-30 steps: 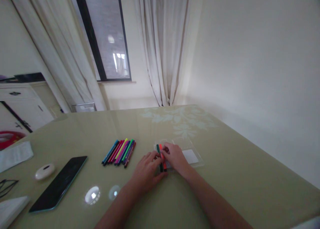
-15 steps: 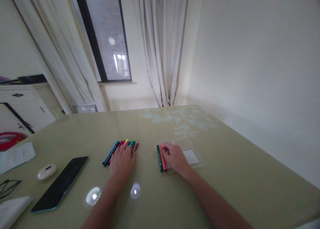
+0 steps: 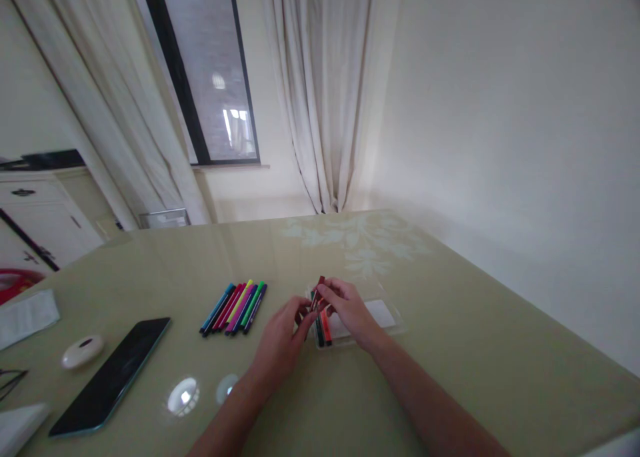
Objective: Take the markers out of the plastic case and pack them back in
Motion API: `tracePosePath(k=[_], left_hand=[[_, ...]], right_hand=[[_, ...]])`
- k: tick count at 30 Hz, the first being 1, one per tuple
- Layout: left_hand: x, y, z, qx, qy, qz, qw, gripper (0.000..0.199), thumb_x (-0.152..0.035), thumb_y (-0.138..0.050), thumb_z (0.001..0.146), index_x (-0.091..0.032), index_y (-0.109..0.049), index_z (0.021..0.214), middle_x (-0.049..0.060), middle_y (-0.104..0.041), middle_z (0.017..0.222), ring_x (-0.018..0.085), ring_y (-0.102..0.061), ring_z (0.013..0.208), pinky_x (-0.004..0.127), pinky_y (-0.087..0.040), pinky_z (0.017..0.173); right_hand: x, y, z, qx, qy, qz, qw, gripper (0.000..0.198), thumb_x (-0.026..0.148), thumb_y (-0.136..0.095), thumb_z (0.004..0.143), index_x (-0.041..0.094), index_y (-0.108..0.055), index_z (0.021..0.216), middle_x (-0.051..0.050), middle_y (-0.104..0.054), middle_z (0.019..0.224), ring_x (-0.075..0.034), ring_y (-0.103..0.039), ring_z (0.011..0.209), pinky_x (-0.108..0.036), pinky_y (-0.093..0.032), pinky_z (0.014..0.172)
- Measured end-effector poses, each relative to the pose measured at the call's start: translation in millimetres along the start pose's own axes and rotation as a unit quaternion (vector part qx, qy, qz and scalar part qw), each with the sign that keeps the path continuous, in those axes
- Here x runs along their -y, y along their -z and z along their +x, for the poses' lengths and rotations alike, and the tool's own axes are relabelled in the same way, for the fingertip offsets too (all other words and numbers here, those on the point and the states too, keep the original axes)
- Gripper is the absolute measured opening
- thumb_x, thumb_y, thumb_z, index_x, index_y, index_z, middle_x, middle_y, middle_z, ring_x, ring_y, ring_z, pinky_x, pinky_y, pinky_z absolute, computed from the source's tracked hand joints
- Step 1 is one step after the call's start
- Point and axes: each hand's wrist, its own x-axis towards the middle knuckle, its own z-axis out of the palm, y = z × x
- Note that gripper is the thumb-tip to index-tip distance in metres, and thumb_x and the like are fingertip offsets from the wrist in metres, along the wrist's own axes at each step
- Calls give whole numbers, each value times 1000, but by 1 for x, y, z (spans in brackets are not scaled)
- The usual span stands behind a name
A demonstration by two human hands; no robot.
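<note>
Head view: left hand (image 3: 281,337), right hand (image 3: 354,314) both pinching red pen (image 3: 321,280); two pens (image 3: 327,329) in along case's (image 3: 398,322) left edge, bunch (image 3: 241,308) out on counter (image 3: 450,364).

I see one slim dark-red marker (image 3: 321,280); the wide olive-green tabletop (image 3: 450,337) bears a pale leafy pattern (image 3: 360,232).

A black phone (image 3: 113,377) lay slantwise at the left of the glossy table (image 3: 450,370), just beside a white oval case (image 3: 76,357), with a pale flat cloth (image 3: 30,317) and a white slab (image 3: 21,425) (partly cut off by the edge of view) near them. Beyond stood a white cabinet (image 3: 50,207) bearing a dark object (image 3: 54,159), while pale curtains (image 3: 325,97) hung on both sides of a dark-framed window (image 3: 210,64).
</note>
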Motion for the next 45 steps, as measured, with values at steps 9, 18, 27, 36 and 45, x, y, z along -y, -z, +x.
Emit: tracePosePath(k=[9, 18, 27, 36, 45], left_hand=[[-2, -12, -9, 100, -147, 146, 973, 37, -41, -70, 91, -25, -61, 124, 8, -65, 130, 29, -58, 117, 45, -45, 102], [-2, -14, -8, 118, -121, 159, 973, 43, -35, -70, 91, -26, -56, 130, 8, -64, 129, 29, -58, 115, 46, -46, 101], [-5, -14, -10, 111, -138, 159, 971, 41, -31, -67, 93, -29, -61, 133, 8, -60, 136, 29, -55, 121, 48, -47, 104], [-7, -14, -9, 114, -140, 176, 968, 35, -31, -67, 92, -28, -65, 127, 9, -61, 133, 31, -56, 119, 50, -47, 103], [11, 11, 5, -21, -37, 141, 989, 26, -32, -46, 103, -22, -68, 111, 9, -69, 111, 25, -63, 107, 41, -51, 97]], right_hand=[[-2, 39, 10, -92, -10, -118, 989, 31, 47, -66, 83, 17, -69, 77, -1, -66, 63, -12, -56, 49, -23, -39, 46], [-10, 25, 3, -63, -33, -247, 966, 16, 25, -68, 84, 16, -71, 97, -2, -74, 68, -16, -68, 56, -24, -48, 53], [-8, 20, -1, -56, 14, -401, 914, 9, 15, -68, 83, 18, -72, 76, -3, -75, 73, -16, -67, 68, -25, -43, 65], [-9, 15, -2, -46, 15, -438, 898, 11, 15, -66, 86, 18, -73, 79, -3, -74, 76, -17, -65, 71, -25, -40, 66], [-10, 16, -2, -35, 23, -460, 887, 9, 18, -66, 90, 19, -72, 83, -5, -75, 80, -18, -66, 74, -26, -41, 68]])
